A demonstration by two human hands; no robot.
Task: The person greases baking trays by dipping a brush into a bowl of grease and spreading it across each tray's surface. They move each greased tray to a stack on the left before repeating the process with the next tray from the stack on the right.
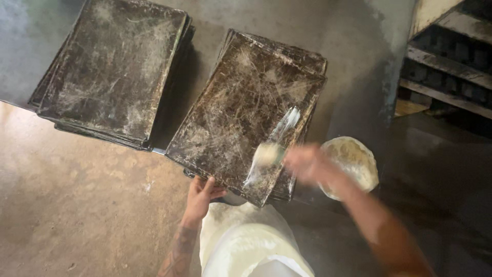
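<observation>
A stack of dark, scratched baking trays (241, 97) lies before me, its top tray streaked with pale smears. My left hand (201, 194) grips the near edge of the top tray. My right hand (306, 163), blurred by motion, holds a flat pale brush or scraper (274, 146) against the tray's right part. A round, pale bowl-like thing (353, 161) sits just right of my right hand. A white apron (246, 241) covers my front at the bottom.
A second stack of similar dark trays (113, 66) sits to the left on the grey surface (318, 20). Brown floor (77, 195) spreads at lower left. A dark rack with slats (451, 56) stands at upper right.
</observation>
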